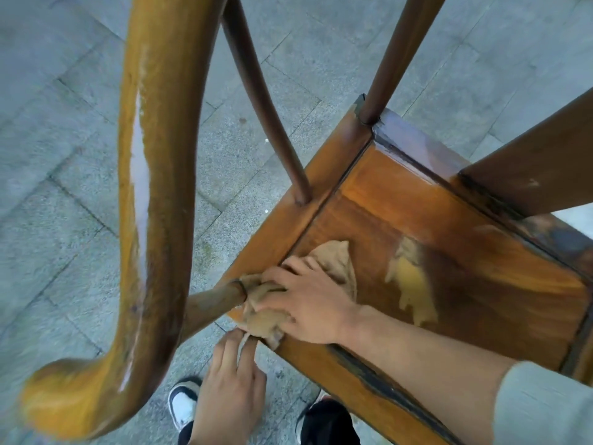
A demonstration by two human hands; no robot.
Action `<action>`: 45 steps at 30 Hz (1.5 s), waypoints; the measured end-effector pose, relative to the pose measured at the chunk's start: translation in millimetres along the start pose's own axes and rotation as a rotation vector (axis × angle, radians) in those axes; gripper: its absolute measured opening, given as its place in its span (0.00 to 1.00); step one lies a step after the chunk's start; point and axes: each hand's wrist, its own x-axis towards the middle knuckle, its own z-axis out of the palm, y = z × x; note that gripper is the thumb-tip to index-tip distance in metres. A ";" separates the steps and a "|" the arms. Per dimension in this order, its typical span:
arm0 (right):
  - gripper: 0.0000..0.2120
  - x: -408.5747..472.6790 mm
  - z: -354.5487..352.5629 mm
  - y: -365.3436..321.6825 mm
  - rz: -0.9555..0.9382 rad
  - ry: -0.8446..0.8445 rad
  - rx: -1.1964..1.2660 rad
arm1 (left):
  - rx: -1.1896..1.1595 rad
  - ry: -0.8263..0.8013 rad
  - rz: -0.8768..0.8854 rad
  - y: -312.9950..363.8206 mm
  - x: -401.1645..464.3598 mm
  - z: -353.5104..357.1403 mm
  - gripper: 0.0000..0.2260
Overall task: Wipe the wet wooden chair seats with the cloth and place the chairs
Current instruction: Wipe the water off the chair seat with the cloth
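A wooden chair fills the view, its glossy brown seat at the right and its curved armrest sweeping down the left. A crumpled tan cloth lies on the seat's near left corner, against the armrest post. My right hand presses flat on the cloth with its fingers spread. Just below the seat's edge, my left hand touches a hanging tip of the cloth with straight fingers. A pale worn patch marks the seat to the right of the cloth.
Grey stone paving surrounds the chair. My two shoes stand on it beside the seat's near edge. Chair spindles and a broad back splat rise from the seat's far side.
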 end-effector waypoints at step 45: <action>0.25 -163.3 9.3 31.2 0.324 0.182 -0.086 | 0.155 -0.210 0.103 53.8 82.8 -9.2 0.27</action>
